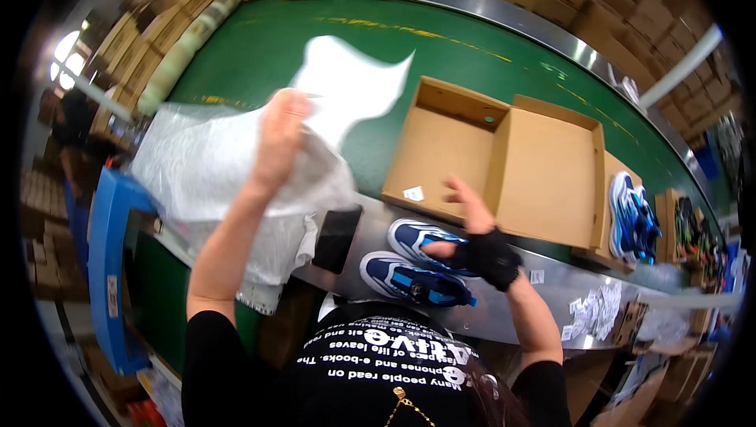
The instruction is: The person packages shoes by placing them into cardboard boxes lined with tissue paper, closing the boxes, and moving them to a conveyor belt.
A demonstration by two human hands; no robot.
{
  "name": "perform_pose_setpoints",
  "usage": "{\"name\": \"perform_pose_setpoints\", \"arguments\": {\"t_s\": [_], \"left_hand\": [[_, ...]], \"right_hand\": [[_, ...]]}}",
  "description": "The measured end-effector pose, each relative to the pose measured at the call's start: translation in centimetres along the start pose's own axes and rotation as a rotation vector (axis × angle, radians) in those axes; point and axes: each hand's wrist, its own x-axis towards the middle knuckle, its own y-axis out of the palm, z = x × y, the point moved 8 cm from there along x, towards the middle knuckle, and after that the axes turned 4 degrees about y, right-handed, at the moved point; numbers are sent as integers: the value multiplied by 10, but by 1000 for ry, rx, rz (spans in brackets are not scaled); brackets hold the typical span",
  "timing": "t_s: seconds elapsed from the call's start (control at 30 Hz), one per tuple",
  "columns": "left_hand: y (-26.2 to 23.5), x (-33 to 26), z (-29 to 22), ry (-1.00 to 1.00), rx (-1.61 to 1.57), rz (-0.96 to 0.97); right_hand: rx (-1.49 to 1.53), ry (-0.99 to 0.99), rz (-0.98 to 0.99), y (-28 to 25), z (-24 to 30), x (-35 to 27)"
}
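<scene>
My left hand (277, 139) is raised over a stack of white tissue paper (205, 167) and grips a loose white sheet (346, 84) that lifts above the green belt. My right hand (476, 234), in a black fingerless glove, rests on the upper of two blue and white sneakers (421, 238), thumb against it and fingers spread. The second sneaker (413, 281) lies just below it on the metal ledge (504, 309). An open empty cardboard shoebox (543, 171) with its lid (445, 147) beside it sits on the belt right above that hand.
A black phone-like slab (337, 238) lies on the ledge left of the sneakers. Another blue sneaker pair (632, 218) sits in a box at right, with more footwear beyond. Stacked cartons (606, 1) line the far side of the green conveyor (315, 41). A blue bin (106, 261) stands at left.
</scene>
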Motion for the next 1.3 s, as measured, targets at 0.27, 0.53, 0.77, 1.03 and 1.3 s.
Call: {"name": "perform_pose_setpoints", "arguments": {"t_s": [0.27,0.53,0.77,1.03,1.3], "left_hand": [[218,-14,-91,312,-76,407],[226,-58,14,597,619,611],[132,1,107,182,918,191],[164,-72,202,-931,-292,589],[155,-30,164,-289,-137,262]], "right_hand": [[573,366,-890,-89,-79,-11],[489,503,-1887,-254,-198,-238],[472,631,-1954,-259,-228,-352],[-302,620,-647,-89,-82,-196],[-812,-2,219,59,-14,-115]]}}
